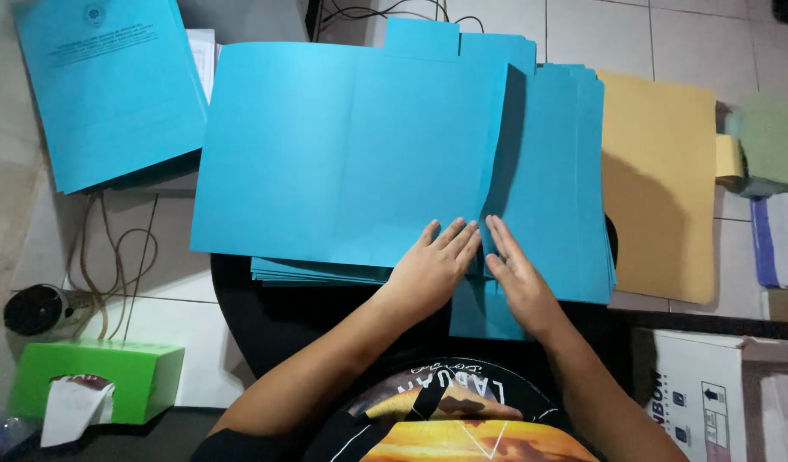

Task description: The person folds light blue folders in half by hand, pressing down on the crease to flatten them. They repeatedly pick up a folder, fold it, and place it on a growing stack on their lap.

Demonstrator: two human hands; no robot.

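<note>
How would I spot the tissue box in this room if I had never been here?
Start from the big spread of blue paper sheets under the person's hands, then look down to the lower left corner of the view. The tissue box sits there on the white tiled floor: it is the only bright green thing, with white tissue sticking out.

Large blue folded sheet [342,154], plain, matte, lying open and flat, centre crease running vertical, right flap lifted slightly at its edge. Resting atop a low blue stack [317,272] showing under its near edge. Just right, second stack of blue sheets [565,188], edges fanned unevenly, one sheet [475,316] sticking out toward the near side.
</note>
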